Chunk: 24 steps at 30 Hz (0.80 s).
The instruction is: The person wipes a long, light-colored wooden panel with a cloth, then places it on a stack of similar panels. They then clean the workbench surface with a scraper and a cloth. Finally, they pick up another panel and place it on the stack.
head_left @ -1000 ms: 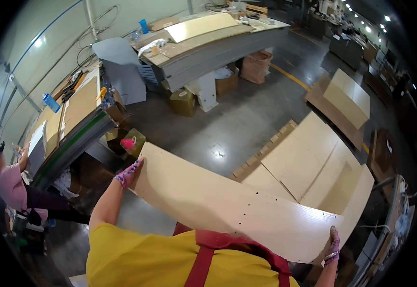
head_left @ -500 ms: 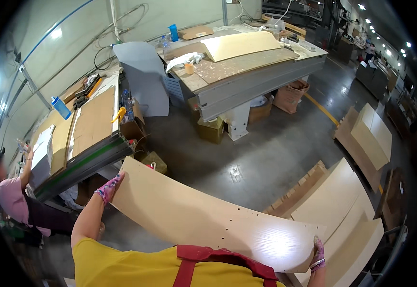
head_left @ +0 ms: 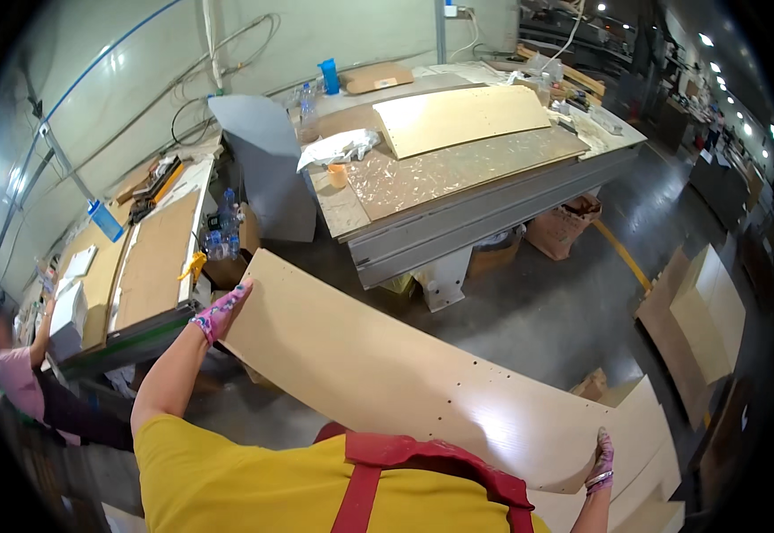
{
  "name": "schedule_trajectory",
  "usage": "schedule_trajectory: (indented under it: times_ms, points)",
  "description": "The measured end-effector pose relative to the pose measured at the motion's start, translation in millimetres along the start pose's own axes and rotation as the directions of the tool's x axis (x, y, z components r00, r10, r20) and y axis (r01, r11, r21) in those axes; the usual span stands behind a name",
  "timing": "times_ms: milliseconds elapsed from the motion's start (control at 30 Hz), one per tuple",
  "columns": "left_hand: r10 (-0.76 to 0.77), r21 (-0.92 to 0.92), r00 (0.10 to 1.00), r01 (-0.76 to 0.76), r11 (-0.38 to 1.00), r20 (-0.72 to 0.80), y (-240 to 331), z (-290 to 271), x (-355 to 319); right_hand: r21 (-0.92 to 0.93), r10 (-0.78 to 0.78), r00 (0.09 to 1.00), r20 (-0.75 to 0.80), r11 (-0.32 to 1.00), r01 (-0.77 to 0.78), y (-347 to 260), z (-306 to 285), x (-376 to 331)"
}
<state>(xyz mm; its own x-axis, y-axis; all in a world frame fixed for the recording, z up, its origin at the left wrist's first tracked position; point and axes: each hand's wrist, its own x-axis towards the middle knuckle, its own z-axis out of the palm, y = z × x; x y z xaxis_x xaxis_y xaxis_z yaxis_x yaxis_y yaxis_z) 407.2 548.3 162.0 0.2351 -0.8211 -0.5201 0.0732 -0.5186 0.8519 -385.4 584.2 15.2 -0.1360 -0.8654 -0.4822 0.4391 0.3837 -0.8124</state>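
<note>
A long pale wooden panel [head_left: 378, 342] with small drilled holes stretches across in front of my body, its left end raised higher than its right. My left hand [head_left: 223, 313], in a pink patterned glove, grips the left end. At the right end my right hand [head_left: 602, 462], gloved likewise, clasps the edge with the thumb on the upper face. The fingers of both hands are partly hidden by the panel. On the worktable [head_left: 458, 182] ahead lies a similar pale panel [head_left: 462, 115], with a white cloth [head_left: 341, 148] and an orange cup [head_left: 338, 176] beside it.
More pale panels [head_left: 649, 435] are stacked at the lower right, with another stack [head_left: 706, 311] beyond. A grey board [head_left: 267, 164] leans between the worktable and a left bench [head_left: 165, 258]. A person in pink [head_left: 21, 382] is at that bench. Bags stand under the worktable.
The worktable now appears nearer and lower in view. My hands still hold the panel, whose left end has risen in view, while the stacked panels at right have shifted downward.
</note>
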Motion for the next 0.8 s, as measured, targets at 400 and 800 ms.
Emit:
schedule_trajectory:
  times_ms: [400,800]
  points:
    - [0.370,-0.138,0.901,-0.406,0.903,-0.226,110.1,134.8,190.7,0.136,-0.373,0.927,0.028,0.920,0.366,-138.8,-67.9,231.4]
    - [0.443,-0.138,0.825,-0.514,0.847,-0.352,234.5,215.8,361.1,0.204,-0.369,0.885,-0.284,0.879,0.431,-226.3,-41.3,488.0]
